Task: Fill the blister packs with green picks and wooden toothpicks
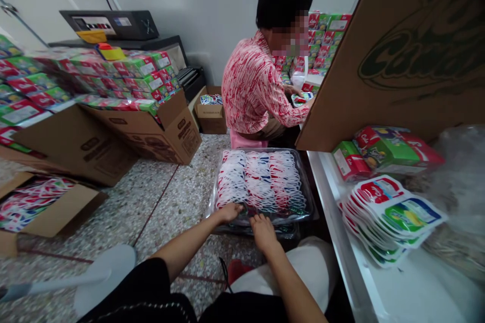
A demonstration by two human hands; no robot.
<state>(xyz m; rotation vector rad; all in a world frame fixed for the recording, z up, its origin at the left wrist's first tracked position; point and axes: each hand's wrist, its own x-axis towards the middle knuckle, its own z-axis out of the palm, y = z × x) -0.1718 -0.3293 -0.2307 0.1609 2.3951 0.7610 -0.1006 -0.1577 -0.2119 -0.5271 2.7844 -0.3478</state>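
Observation:
A clear plastic-wrapped bundle of red, white and blue printed flat pieces, laid in three rows, lies on the floor in front of me. My left hand reaches down to its near left edge with fingers curled onto the wrap. Beside it, my right hand rests on the near edge, fingers bent down over it. What lies under the fingers is hidden. My dark-clothed knees show at the bottom of the view.
A person in a red patterned shirt sits beyond the bundle, facing a white table. On it lie fanned printed labels and a packet of boxes. Open cartons and stacked boxes fill the left. A cardboard flap stands right.

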